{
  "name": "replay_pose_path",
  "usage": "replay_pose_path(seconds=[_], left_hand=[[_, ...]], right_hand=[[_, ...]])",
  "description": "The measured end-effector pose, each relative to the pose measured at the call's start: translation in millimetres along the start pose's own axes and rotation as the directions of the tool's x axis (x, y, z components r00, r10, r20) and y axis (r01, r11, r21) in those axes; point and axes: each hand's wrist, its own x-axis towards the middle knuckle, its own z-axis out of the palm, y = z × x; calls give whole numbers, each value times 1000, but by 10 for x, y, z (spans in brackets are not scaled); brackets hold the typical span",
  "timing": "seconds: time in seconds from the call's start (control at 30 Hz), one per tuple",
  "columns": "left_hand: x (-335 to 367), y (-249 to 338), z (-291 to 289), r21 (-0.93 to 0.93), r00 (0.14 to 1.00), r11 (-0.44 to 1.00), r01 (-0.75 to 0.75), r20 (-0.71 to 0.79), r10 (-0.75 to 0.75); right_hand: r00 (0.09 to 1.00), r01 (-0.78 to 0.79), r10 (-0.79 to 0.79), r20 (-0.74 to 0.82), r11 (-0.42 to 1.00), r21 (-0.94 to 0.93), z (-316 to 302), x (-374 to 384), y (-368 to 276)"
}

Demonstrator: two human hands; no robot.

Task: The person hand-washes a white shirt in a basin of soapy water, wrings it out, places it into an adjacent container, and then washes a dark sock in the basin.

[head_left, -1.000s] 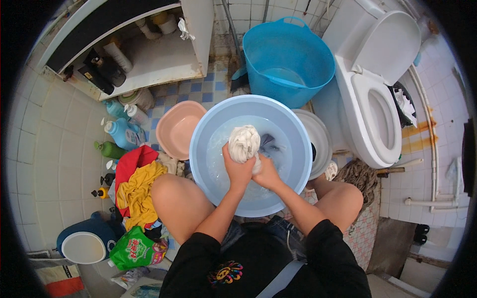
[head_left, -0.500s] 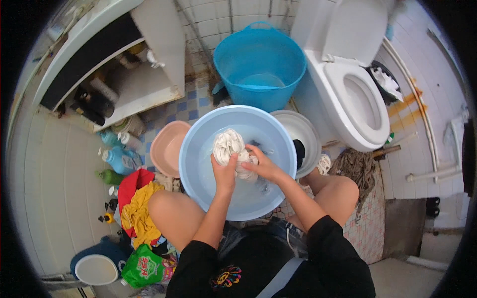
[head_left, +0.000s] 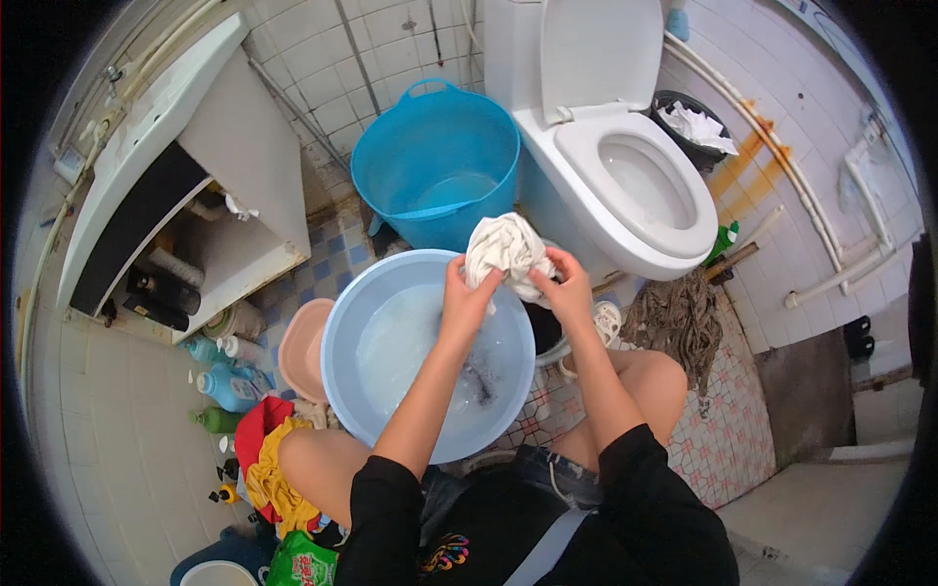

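At the far left corner of the tiled floor (head_left: 723, 420): one white cabinet (head_left: 239, 146), open-fronted. Toward the far right edge: one white toilet (head_left: 640, 190), lid raised. Between these two, near the far edge: one deep blue tub (head_left: 440, 146), handled. Mid-floor: one light-blue basin (head_left: 338, 366), round, holding cloudy water. Toward the right edge: one mop head (head_left: 679, 322), grey-brown, spread on the tiles. Near left: one heap of clothes (head_left: 278, 479), red and yellow uppermost. Just beside the light-blue basin's left rim: one pink basin (head_left: 301, 356), partly hidden. Above the light-blue basin's far right rim: one white cloth (head_left: 503, 249), bunched, held off the water. Left hand (head_left: 466, 301): at the cloth's left side, thumb over the folds, other fingers partly hidden. Right hand (head_left: 571, 293): at its right side, thumb and fingers pinching the edge. Toward the light-blue basin's right side, under water: one dark cloth (head_left: 479, 386), outline blurred. Step in hand, by judgement: turning or gathering the white cloth's folds; which, cannot tell. Next move, by judgement: calls for firm grip on both sides, loose folds kept inside the rim.
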Motion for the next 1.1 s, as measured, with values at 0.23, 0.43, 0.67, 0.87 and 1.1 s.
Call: replay_pose_path(seconds=[0.23,0.43,0.67,0.87,1.1], left_hand=[[384,-108,8,-21,975,986,167,154,-162],[115,90,-334,-144,925,924,353,198,-323],[-270,255,-835,-196,925,913,357,211,-316],[-745,-40,-1263,-282,913,869,407,139,-383],[-811,-514,-1528,-231,893,888,397,-127,-432]], right_hand=[[993,-91,92,-69,995,30,-152,138,47],[969,-243,230,86,950,199,136,35,-220],[953,-213,166,254,963,167,665,-146,-92],[916,115,89,391,876,-469,924,-345,515],[817,390,208,538,489,-780,1241,-872,782]])
